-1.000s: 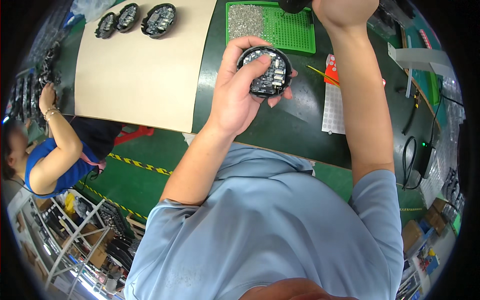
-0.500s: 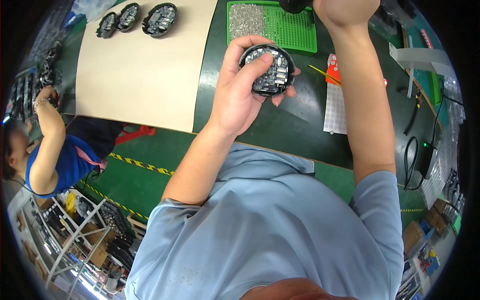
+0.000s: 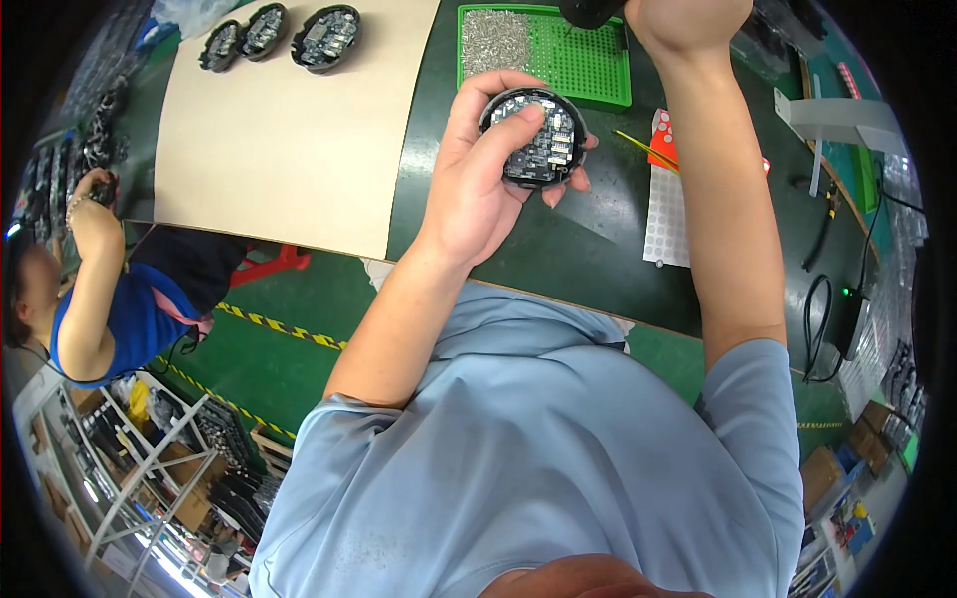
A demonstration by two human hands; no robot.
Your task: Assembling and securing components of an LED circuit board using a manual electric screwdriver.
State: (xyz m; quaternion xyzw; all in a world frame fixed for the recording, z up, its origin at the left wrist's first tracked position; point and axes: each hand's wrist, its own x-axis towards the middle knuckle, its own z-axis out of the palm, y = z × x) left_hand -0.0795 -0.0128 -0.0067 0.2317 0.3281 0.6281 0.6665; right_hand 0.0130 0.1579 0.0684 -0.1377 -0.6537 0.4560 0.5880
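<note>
My left hand [image 3: 474, 189] is closed around a round black housing with a circuit board [image 3: 558, 145] inside. The thumb lies over the board, and the fingers wrap behind the rim. At the top edge, my right hand [image 3: 688, 22] is closed on a black electric screwdriver [image 3: 588, 10], cut off by the frame. Its thin bit points down over the green perforated tray [image 3: 580, 70]. Many small silvery screws [image 3: 495, 42] fill the tray's left part. The housing is held just below the tray, apart from the screwdriver.
Several similar round housings [image 3: 326, 38] stand on a beige sheet [image 3: 289, 140] at far left. Under my right forearm lie a sheet of round stickers [image 3: 668, 214], a red card [image 3: 662, 140] and yellow tweezers [image 3: 638, 143]. A black power adapter [image 3: 852, 319] lies at right. Another person [image 3: 100, 269] works at left.
The view has shifted slightly, and the person at left has moved an arm a little. Both my hands keep their holds almost unmoved.
</note>
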